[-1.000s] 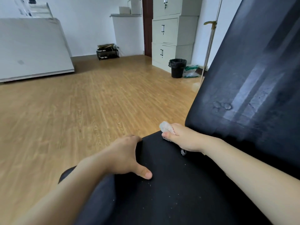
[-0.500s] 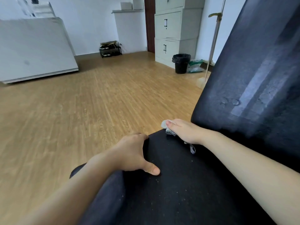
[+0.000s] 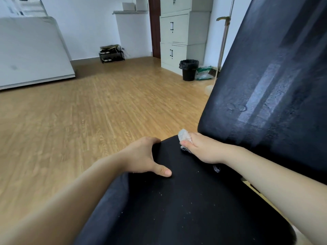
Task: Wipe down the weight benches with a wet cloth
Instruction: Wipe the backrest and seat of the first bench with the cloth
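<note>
On the bench seat [image 3: 177,200], the right hand [image 3: 203,149] clutches the cloth [image 3: 184,135]; the left hand [image 3: 141,156] curls its fingers [image 3: 150,139] over the far edge.

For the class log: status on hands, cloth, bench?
Left hand grips seat edge. Right hand holds cloth on seat, by backrest. Specks on near seat. Nothing in the way.

The left forearm [image 3: 76,195] and right forearm [image 3: 276,175] reach forward, converging. The left hand [image 3: 143,156] lies palm down, fingers curled over the side edge of the seat pad [image 3: 177,200], thumb flat on top. The right hand [image 3: 203,149], knuckles up, grips a wadded cloth [image 3: 184,135], thumb pressed against it
</note>
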